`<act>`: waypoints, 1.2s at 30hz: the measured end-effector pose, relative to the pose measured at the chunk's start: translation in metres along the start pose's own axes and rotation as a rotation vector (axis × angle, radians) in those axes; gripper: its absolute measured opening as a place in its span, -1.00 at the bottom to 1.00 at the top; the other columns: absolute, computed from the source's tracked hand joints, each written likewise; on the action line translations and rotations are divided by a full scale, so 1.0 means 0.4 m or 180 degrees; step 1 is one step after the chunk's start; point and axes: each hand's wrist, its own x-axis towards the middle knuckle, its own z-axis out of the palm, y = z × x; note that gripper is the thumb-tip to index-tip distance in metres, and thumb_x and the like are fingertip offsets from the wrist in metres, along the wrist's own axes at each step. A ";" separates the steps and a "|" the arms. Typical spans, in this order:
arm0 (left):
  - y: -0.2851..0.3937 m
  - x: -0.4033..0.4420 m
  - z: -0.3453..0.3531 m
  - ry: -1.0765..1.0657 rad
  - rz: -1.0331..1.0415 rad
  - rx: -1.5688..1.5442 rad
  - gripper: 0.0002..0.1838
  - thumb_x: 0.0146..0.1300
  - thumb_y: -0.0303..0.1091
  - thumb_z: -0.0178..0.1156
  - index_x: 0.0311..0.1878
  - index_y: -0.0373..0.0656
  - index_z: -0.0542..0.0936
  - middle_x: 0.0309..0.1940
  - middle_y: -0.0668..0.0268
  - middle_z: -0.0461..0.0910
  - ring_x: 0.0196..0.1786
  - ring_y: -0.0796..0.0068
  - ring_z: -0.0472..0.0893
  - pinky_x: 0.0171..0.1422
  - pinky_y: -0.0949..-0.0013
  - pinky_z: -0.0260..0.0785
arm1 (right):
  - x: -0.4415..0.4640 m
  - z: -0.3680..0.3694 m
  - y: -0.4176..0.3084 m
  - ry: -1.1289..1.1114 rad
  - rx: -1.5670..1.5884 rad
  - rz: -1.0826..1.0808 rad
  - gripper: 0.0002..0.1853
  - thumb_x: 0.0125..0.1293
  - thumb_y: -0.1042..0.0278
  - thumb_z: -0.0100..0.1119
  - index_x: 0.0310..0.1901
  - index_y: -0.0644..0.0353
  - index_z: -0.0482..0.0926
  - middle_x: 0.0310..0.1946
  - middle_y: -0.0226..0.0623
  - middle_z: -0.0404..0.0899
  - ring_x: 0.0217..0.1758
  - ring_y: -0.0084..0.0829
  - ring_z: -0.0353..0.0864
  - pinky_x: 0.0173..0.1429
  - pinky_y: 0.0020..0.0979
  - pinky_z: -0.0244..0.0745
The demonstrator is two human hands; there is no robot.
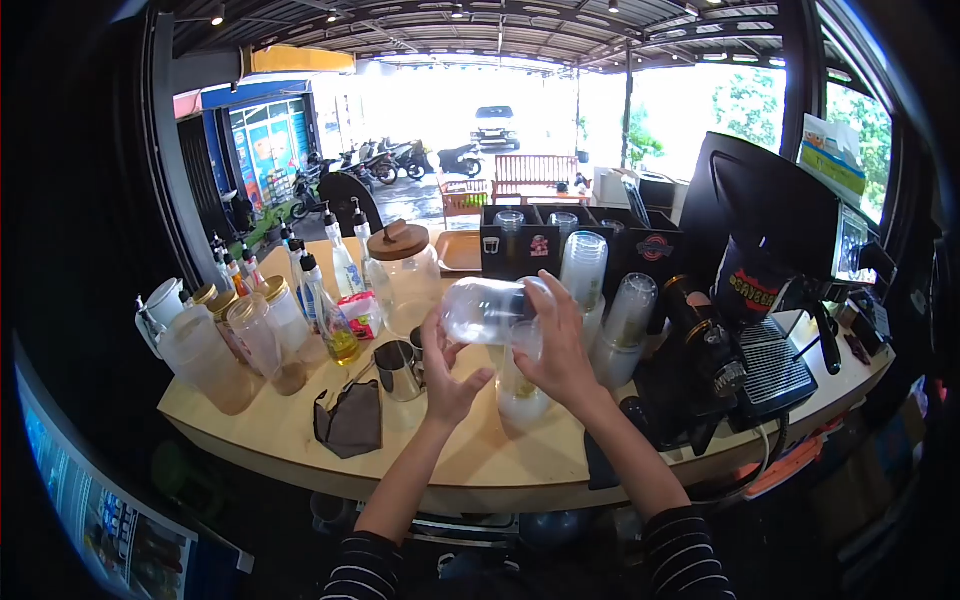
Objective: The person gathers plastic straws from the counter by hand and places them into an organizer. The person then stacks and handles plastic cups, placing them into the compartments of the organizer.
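Observation:
A clear, see-through container (484, 311) is held on its side above the counter, between my two hands. My left hand (448, 372) cups its left end from below, thumb spread out. At its right end are the fingers of my right hand (556, 345), with the palm turned inward. Below my right hand, a clear cup with a whitish bottom (522, 398) stands upright on the counter. A metal pitcher (400, 372) and a dark cloth (350, 420) are to the left of my left hand.
Bottles (343, 262), a wooden-lidded jar (405, 285) and plastic pitchers (205, 360) stand on the counter (440, 470) at left. Stacked cups (584, 270), a black grinder (695, 345) and a coffee machine (770, 230) occupy the right. Black boxes (515, 250) stand behind.

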 end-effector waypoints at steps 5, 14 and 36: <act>0.081 0.067 -0.049 -0.0058 -0.0400 0.0494 -0.24 -0.05 -0.28 0.41 0.17 -0.25 0.21 0.00 0.20 0.36 0.00 0.47 0.45 0.01 0.42 0.38 | -0.001 0.005 -0.051 -0.0138 0.0223 -0.0269 -0.05 -0.22 0.53 0.38 0.29 0.14 0.10 0.30 -0.05 -0.01 0.24 -0.08 0.19 0.21 -0.18 0.24; 0.072 0.069 -0.147 -0.0849 -0.0401 -0.0020 -0.18 -0.08 -0.59 0.33 0.26 -0.23 0.13 0.17 0.13 0.23 0.22 0.35 0.33 0.15 0.36 0.39 | 0.026 0.079 -0.012 -0.0473 0.3840 0.1440 -0.71 0.40 0.32 -0.08 0.01 0.35 0.42 -0.25 -0.23 0.59 -0.16 -0.50 0.56 -0.02 -0.54 0.42; -0.041 0.232 -0.322 -0.0672 -0.1124 -0.0499 -0.35 0.06 -0.39 0.35 0.19 -0.29 0.27 0.05 0.18 0.42 0.10 0.41 0.46 0.21 0.37 0.33 | 0.106 0.238 -0.094 -0.0010 0.2744 0.1630 -0.65 0.41 0.26 -0.08 0.00 0.40 0.51 -0.24 -0.16 0.62 -0.13 -0.44 0.62 -0.03 -0.52 0.48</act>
